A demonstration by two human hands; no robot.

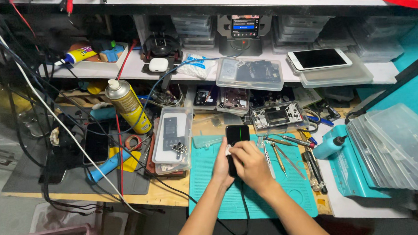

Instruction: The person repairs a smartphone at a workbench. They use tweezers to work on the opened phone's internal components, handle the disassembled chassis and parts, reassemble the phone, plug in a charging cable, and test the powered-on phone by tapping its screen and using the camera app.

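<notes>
I take the teal rubber work mat [207,179] as my landmark: it lies flat on the wooden bench, its near edge at the bench front and its surface lightly gridded. Over the mat's upper middle, my left hand [222,167] cups a black rectangular smartphone [235,142] from the left side, fingers wrapped narrowly around its lower half, while my right hand [249,164] lies over the phone's lower face, fingers curled and pressing on it; I cannot tell what, if anything, sits under those fingertips. The phone's glossy top end shows beyond both hands, pointing to the mat's far edge, and a thin black cable [245,211] trails from below the hands across the mat and off its near edge. The mat's lower left and lower right stretches offer open room. Just right of the hands, slim metal tweezers and screwdrivers [282,154] lie along the mat's right margin, close enough to crowd movement there. Touching the mat's upper left corner is a clear plastic tray holding a white phone back [172,138]. Farther left of the mat stands a tilted yellow spray can [128,105]. Right of the mat sits a small teal squeeze bottle [329,147], then stacked clear plastic lids [396,146].
</notes>
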